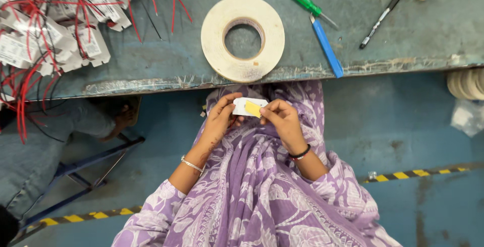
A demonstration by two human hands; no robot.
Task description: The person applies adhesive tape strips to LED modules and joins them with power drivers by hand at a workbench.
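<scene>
Left hand (220, 118) pinches the small white card (243, 106) by its left end | right hand (282, 118) grips the yellow strip (253, 109) on it | tape roll (242, 38) on the worktop (151, 60) just beyond both hands | we'd keep the card flat, fingertips at the edge.

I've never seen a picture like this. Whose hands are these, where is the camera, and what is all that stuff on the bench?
The one picture comes from a camera worn on a person's head, looking down at their lap. Their left hand and right hand together hold a small white card with a yellow strip on it. Ahead is a worn workbench bearing a big tape roll, a green screwdriver, a blue tool, a pen, and white parts with red wires. Another person's hand shows lower left.
</scene>
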